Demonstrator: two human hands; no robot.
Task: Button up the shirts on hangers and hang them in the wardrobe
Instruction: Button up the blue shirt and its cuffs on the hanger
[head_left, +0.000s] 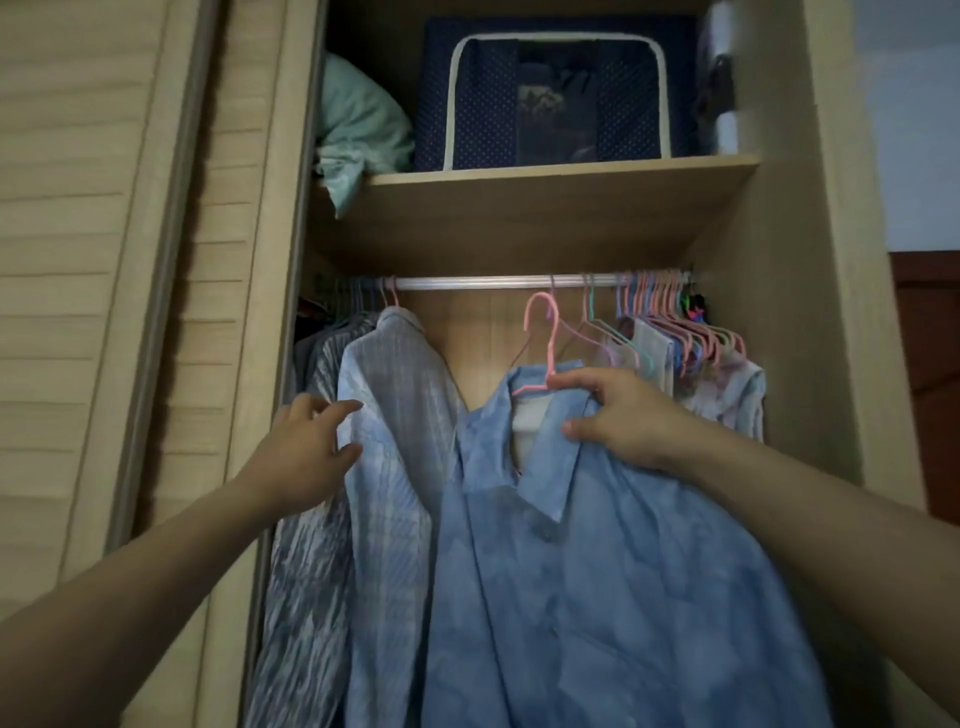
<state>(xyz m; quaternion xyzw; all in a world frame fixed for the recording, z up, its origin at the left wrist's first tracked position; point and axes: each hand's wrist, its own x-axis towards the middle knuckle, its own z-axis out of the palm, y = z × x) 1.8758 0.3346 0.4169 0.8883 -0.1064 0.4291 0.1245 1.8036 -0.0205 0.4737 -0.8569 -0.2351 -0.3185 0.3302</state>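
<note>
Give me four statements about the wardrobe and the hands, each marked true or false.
1. The right hand holds the blue shirt at its collar. True.
2. The pink hanger already hooks over the rail. False: its hook is below the rail.
3. The left hand touches the striped shirt. True.
4. The storage box sits under the rail. False: it sits on the shelf above.

Right hand grips blue shirt at the collar, on pink hanger; hook sits just below the rail, apparently not on it. Left hand, fingers spread, presses the striped shirt hanging on the rail. Empty hangers bunched right. Navy storage box on shelf above.
</note>
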